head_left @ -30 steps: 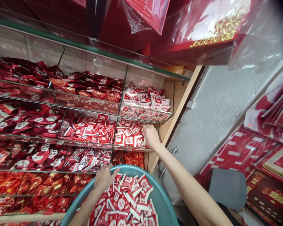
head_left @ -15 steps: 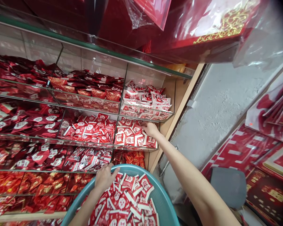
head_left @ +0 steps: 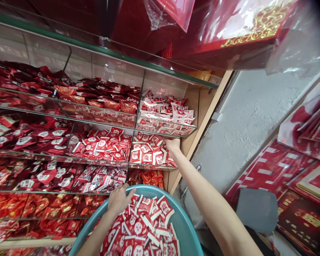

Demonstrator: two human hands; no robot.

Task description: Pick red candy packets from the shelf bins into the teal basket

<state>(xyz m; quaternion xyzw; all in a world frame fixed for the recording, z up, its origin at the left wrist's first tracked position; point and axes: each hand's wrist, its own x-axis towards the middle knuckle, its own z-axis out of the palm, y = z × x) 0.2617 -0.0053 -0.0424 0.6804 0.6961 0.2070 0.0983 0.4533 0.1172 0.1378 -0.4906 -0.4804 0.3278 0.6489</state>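
Note:
A teal plastic basket (head_left: pixel 188 227) filled with small red-and-white wrapped packets (head_left: pixel 138 227) stands low in front of me. My left hand (head_left: pixel 120 200) is closed over its far rim, thumb to the inside. Up on the glass shelf, my right hand (head_left: pixel 172 145) reaches into the right-hand compartment, at the right side of similar red-and-white packets (head_left: pixel 146 154). Its fingers are bent together among them, and their tips are partly hidden, so what they hold does not show.
Glass-fronted shelves of red packets (head_left: pixel 50 138) extend left. White-and-red packets (head_left: pixel 170 113) fill the compartment above my right hand. Overhead, a green-edged glass shelf (head_left: pixel 101 51) carries plastic-wrapped red boxes (head_left: pixel 245 39). At right are a rough wall (head_left: pixel 245 106) and a grey stool (head_left: pixel 257 209).
My right hand has shifted slightly right and deeper along the compartment's right side. My left hand keeps its place on the basket rim.

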